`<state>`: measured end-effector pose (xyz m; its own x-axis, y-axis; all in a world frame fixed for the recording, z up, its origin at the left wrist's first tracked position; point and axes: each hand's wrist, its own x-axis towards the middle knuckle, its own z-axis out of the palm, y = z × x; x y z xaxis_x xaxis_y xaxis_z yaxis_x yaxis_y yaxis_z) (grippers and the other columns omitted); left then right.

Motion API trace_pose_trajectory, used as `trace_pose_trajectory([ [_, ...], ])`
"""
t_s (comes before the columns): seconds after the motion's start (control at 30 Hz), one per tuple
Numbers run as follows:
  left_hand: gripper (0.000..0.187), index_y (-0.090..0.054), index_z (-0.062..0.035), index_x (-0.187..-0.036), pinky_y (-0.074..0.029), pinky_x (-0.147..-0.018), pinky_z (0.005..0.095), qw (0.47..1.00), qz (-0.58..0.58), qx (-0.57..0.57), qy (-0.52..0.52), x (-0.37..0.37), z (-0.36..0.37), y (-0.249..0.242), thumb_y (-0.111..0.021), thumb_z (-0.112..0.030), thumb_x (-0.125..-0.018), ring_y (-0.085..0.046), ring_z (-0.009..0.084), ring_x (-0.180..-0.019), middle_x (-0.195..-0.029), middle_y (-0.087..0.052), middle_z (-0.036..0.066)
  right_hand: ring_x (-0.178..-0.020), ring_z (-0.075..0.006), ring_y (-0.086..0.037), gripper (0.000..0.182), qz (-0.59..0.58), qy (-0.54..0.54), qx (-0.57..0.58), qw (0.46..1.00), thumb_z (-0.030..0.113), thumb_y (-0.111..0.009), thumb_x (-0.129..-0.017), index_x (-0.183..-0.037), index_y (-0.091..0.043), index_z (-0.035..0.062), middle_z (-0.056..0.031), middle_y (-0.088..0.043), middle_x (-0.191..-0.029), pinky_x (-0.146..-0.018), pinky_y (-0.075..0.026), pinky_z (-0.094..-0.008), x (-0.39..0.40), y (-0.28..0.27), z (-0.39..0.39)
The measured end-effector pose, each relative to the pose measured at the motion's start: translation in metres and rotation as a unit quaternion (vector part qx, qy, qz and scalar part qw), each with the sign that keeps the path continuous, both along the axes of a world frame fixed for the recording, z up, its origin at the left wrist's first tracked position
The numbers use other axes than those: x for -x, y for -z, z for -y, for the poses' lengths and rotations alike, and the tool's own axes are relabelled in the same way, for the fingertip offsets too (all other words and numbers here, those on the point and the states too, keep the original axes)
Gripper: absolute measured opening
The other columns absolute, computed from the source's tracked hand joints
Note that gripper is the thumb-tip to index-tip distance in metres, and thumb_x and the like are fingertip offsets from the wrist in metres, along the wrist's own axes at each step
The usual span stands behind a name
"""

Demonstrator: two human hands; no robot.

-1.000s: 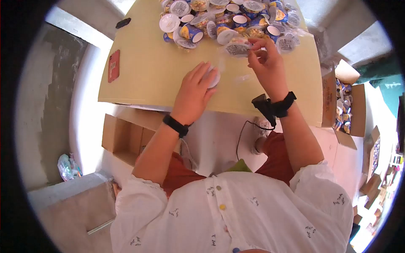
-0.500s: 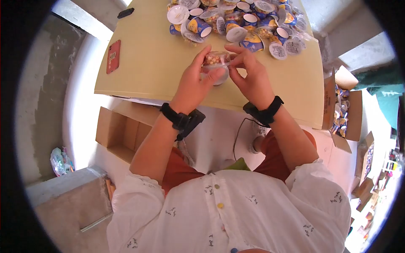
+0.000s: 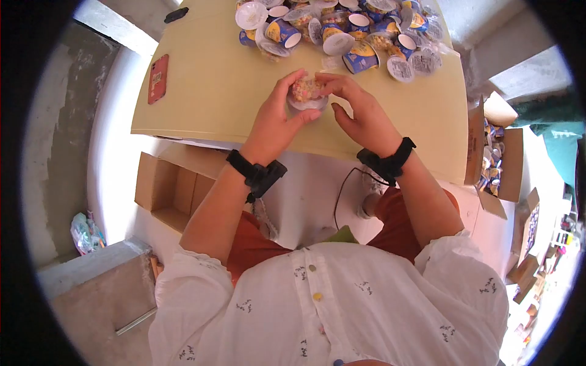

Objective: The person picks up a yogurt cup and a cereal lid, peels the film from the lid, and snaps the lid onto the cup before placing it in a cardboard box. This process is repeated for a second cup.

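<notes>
Near the front edge of the yellow table (image 3: 213,104), my left hand (image 3: 278,119) is wrapped round the left side of a clear plastic cup (image 3: 307,104) with small pinkish and yellow pieces at its top. The fingertips of my right hand (image 3: 360,116) rest at the upper right of the cup, and its thumb stands apart from the fingers. Beyond both hands lies a pile of blue and yellow paper cups (image 3: 361,58), white lids and clear packs of the same pieces.
A red phone (image 3: 158,79) and a small black object (image 3: 176,15) lie on the table's left side. An open cardboard box (image 3: 174,189) stands below at left. Another box (image 3: 513,161) at right holds many cups. A dark cable hangs by the legs.
My right thumb has moved away from the cup, and the right fingers have shifted left over its top. The pieces show more clearly. The view has shifted slightly.
</notes>
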<state>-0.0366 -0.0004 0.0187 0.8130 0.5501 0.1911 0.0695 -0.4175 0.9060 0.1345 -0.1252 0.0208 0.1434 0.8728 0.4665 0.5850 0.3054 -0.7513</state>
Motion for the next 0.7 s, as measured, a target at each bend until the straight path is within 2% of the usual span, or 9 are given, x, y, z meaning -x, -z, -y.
trace_pose_trajectory([
  [0.33, 0.071, -0.035, -0.0048, -0.149, -0.035, -0.113, 0.0348, 1.000, 0.003, -0.008, 0.004, 0.001, 0.002, 0.010, -0.072, -0.012, -0.089, -0.046, 0.0231, -0.134, -0.145, -0.047, 0.013, -0.125, -0.0397, -0.053, 0.056, 0.017, -0.026, 0.002, 1.000, -0.012, -0.057, -0.079, -0.132, -0.050, 0.0061, -0.0185, -0.054, -0.135, -0.105, -0.045, -0.0428, 0.004, 0.000, 0.001],
  [0.7, 0.068, -0.035, -0.0039, -0.144, -0.038, -0.110, 0.0357, 0.999, -0.029, -0.040, 0.008, -0.001, 0.000, 0.012, -0.072, -0.009, -0.087, -0.049, 0.0250, -0.130, -0.139, -0.049, 0.015, -0.119, -0.0410, -0.056, 0.055, 0.019, 0.008, 0.013, 1.000, -0.006, -0.063, -0.082, -0.134, -0.051, 0.0069, -0.0188, -0.056, -0.132, -0.100, -0.048, -0.0433, 0.008, 0.006, 0.000],
])
